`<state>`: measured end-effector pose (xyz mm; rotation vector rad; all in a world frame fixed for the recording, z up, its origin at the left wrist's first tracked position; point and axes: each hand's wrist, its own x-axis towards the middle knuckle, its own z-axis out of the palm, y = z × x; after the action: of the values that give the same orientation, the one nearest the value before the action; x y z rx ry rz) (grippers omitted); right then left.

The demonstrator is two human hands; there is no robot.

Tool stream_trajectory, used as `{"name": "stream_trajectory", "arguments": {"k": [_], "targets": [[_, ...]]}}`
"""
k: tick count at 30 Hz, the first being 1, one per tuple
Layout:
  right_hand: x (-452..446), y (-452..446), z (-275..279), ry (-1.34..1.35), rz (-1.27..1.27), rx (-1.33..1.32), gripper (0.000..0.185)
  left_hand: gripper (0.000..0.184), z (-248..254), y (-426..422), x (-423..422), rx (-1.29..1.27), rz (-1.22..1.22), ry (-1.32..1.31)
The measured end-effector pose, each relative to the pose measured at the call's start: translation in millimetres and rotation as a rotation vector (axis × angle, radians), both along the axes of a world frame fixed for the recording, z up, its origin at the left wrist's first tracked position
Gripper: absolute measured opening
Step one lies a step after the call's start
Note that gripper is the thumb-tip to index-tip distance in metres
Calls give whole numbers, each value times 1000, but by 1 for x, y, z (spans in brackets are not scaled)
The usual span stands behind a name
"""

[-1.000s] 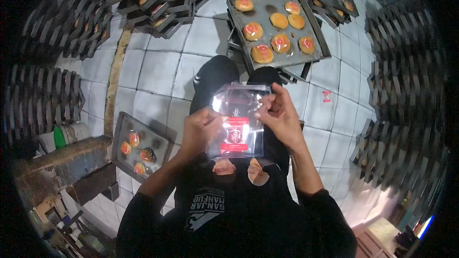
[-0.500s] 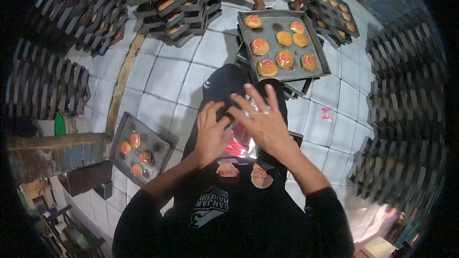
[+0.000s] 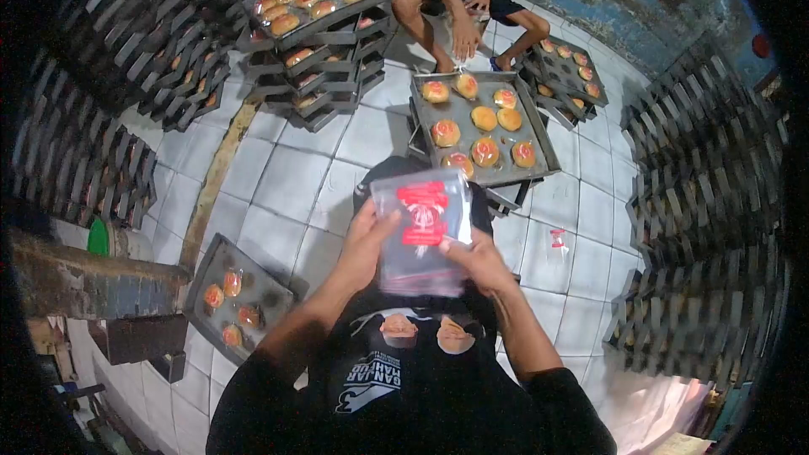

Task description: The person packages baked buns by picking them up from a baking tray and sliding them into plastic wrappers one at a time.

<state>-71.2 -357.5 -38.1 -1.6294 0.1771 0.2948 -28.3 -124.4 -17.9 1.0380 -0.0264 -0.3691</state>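
Note:
A stack of clear plastic bags [image 3: 421, 265] with red print is held up above my lap. My left hand [image 3: 364, 240] grips its left edge, thumb on top. From the right, my right hand [image 3: 484, 259] pinches the stack, its thumb lying on the top bag near the red print. The fingers underneath are hidden by the bags. Just beyond, a metal baking tray [image 3: 527, 152] rests on other trays and carries several round buns [image 3: 484, 152], most in bags with red print and a few with no print visible.
At the left lies a tray [image 3: 274, 291] with several bagged buns. Stacked trays [image 3: 337, 42] with buns stand at the back left, racks of trays [image 3: 683, 261] at the right. A co-worker [image 3: 472, 0] sits behind the middle tray, one hand over a bun. One bag [image 3: 558, 244] lies on the floor.
My hands have closed on the stack of bags and lifted it from my lap. The view has tilted up. The co-worker's hand is now at a bun on the tray's far edge.

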Motion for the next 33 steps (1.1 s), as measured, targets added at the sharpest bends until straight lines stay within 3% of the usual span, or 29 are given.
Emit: {"name": "stream_trajectory", "arguments": {"k": [2,3,5,7,11,15,16,19,20,21,23,25,27,28,30,31,32,33], "targets": [[-15,9,-12,-5,53,147,74,46,-1,2,-4,7,-60,99],[-17,9,-12,23,-74,331,72,45,0,3,-3,9,-92,136],[-18,11,-19,10,-179,331,66,47,-7,3,-4,158,-186,4],[-21,20,-20,25,-122,118,58,52,-5,0,-13,355,-136,-77],[-10,22,-57,-229,-190,-79,49,52,-28,6,-22,331,-82,11],[1,20,-36,-162,-128,-96,49,60,-33,0,-33,497,198,-320],[1,14,-38,-137,-49,-203,61,64,-17,8,-29,897,216,-661],[-12,26,-1,-128,-8,-462,76,53,-45,26,-33,1266,143,-1064],[-11,23,-14,-411,61,-687,88,37,-47,29,-36,1284,95,-1109],[-19,19,-9,-542,76,-692,89,32,-47,28,-37,1359,55,-1118],[-26,20,21,-609,145,-905,92,34,-41,32,-34,1363,-19,-1261],[-29,11,27,-640,266,-934,69,35,-43,36,-35,1224,-49,-1368],[-28,1,32,-668,385,-959,47,34,-37,27,-35,969,-85,-1072],[-26,1,50,-727,322,-830,25,34,-9,12,-40,789,-101,-711],[-13,-22,64,-479,367,-495,17,29,2,10,-30,606,-346,-334],[-5,-39,68,-353,372,-335,15,26,8,13,-19,654,-459,-279],[6,-64,44,-152,277,-164,19,24,23,15,-8,698,-581,-223],[13,-105,-21,71,27,42,24,21,11,13,4,606,-544,-141]]}}
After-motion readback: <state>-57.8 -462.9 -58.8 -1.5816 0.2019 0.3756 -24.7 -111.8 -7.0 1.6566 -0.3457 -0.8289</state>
